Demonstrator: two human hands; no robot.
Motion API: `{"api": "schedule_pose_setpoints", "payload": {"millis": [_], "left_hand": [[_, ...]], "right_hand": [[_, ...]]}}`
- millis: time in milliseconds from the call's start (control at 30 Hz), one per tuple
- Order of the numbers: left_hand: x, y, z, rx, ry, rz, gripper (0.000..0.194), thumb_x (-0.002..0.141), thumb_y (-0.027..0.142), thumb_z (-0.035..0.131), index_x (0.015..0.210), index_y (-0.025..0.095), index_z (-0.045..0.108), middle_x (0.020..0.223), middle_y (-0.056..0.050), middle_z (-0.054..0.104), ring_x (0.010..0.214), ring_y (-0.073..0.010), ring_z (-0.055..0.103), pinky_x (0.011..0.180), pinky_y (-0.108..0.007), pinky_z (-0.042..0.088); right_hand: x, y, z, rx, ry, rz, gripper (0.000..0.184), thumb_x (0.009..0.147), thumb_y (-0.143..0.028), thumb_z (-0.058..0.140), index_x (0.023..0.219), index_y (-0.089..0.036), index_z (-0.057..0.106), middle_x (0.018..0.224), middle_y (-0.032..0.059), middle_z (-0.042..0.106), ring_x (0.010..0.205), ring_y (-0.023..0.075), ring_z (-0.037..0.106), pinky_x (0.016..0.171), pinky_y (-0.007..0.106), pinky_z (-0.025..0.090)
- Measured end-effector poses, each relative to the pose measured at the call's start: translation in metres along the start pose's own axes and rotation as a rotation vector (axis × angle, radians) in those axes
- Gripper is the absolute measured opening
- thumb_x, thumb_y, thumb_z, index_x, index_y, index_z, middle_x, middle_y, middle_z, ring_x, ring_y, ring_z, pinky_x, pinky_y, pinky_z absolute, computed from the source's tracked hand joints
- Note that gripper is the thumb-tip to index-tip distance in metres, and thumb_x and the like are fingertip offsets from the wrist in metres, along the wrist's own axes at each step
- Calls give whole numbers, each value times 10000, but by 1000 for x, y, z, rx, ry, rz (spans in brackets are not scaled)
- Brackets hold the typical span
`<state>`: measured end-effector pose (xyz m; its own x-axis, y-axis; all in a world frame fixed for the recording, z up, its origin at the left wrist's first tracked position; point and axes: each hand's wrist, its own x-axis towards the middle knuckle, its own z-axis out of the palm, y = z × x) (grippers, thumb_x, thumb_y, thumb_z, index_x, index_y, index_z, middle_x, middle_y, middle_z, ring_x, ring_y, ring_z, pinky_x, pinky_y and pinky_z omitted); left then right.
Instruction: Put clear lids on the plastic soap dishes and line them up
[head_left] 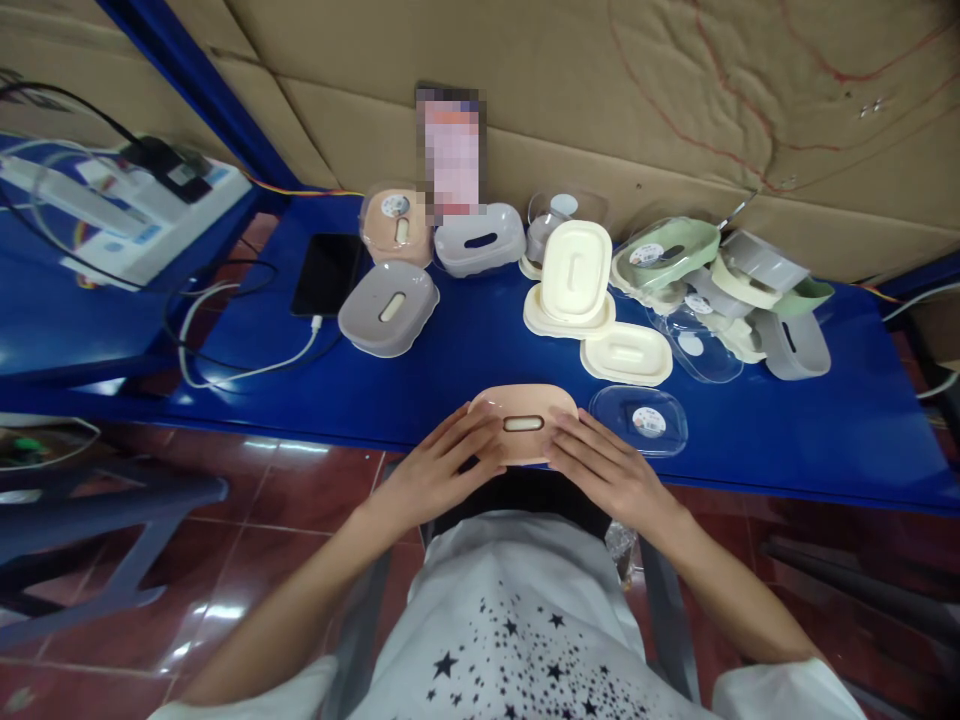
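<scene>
A peach-coloured oval plastic tray [517,452], with a cream piece showing through its middle slot, sits at the front edge of the blue table. My left hand [457,455] grips its left end, fingers laid over the top. At the right end, my right hand [600,460] holds it the same way; both thumbs are hidden. Just right of that hand lies a clear oval lid [637,420] with a round label. Beyond it are cream oval pieces with a raised middle: an upright-looking one [576,270] over another, and a single one [627,354] nearer me.
A grey tray [388,310], a second grey tray [480,242] and a lidded peach one [397,225] stand at the back left. Green and grey parts [720,280] are heaped at right. A black phone [327,275] with a white cable [255,372] lies left, near a power strip [157,225].
</scene>
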<state>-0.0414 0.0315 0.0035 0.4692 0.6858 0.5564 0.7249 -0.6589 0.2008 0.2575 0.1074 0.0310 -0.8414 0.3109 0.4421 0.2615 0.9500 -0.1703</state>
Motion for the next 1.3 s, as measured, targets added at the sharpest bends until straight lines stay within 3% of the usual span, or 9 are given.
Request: {"api": "schedule_pose_setpoints", "payload": {"millis": [133,233,300,400,467,633,767,933,1300], "left_hand": [[2,1,1,34,-28,9,221,997,213,769,1187,203,656,1411,-151,713,1493,-330,592,1178,-563,604],[2,2,1,24,-44,-8,249,992,197,767,1216,200,658,1442,-160,685,1490,-326,592,1209,-560,577],[-1,1,-1,5,-50,-46,297,993,184,755,1266,239,652,1503,-137,640,1521,-328,554,1229,-601,547],[-7,-1,-5,-31,-57,-144,435,975,151,751,1369,299,642,1605,-133,539,1582,-385,457,1227,-694,507],[-11,-2,-7,-75,-57,-196,505,970,95,718,1419,308,630,1620,-143,507,1588,-396,436,1201,-672,535],[-6,1,-2,-101,2,-205,540,985,99,708,1472,302,594,1458,-136,620,1488,-352,552,1131,-569,605],[3,8,4,-54,106,-227,592,980,206,781,1510,286,530,1433,-161,628,1300,-306,682,1001,-485,667],[4,12,10,-83,130,-261,653,1001,312,777,1575,336,465,1482,-148,598,1313,-300,678,998,-479,671],[3,11,10,-171,11,-264,667,1034,288,728,1623,361,423,1649,-139,496,1526,-337,540,1163,-558,595]], "right_hand": [[4,-1,3,-22,16,-2,535,1033,-95,681,1556,-159,587,1498,118,699,1532,258,551,1299,500,497],[4,1,-2,-19,-64,34,572,1054,-149,677,1603,-240,545,1560,70,654,1536,240,548,1326,515,455],[-5,8,-14,-29,-128,112,619,1066,-240,687,1649,-296,486,1643,54,574,1575,259,499,1358,579,374],[-34,27,-40,-65,-136,347,723,1033,-453,728,1684,-335,437,1762,84,400,1656,375,340,1328,752,275],[-55,39,-55,-45,-128,485,696,1025,-495,725,1660,-352,477,1774,88,383,1653,415,331,1285,790,318],[-63,43,-57,98,55,616,552,1020,-380,747,1553,-363,601,1633,70,587,1556,356,514,1247,635,495],[-27,26,-35,160,134,511,600,1011,-353,762,1579,-365,568,1637,78,573,1555,350,515,1260,626,490],[10,9,-12,188,45,311,640,1028,-310,741,1622,-348,506,1663,83,540,1637,338,389,1278,622,476],[14,-2,-1,38,-19,220,819,1039,-294,724,1738,-328,298,1707,119,490,1655,336,356,1286,616,471]]}}
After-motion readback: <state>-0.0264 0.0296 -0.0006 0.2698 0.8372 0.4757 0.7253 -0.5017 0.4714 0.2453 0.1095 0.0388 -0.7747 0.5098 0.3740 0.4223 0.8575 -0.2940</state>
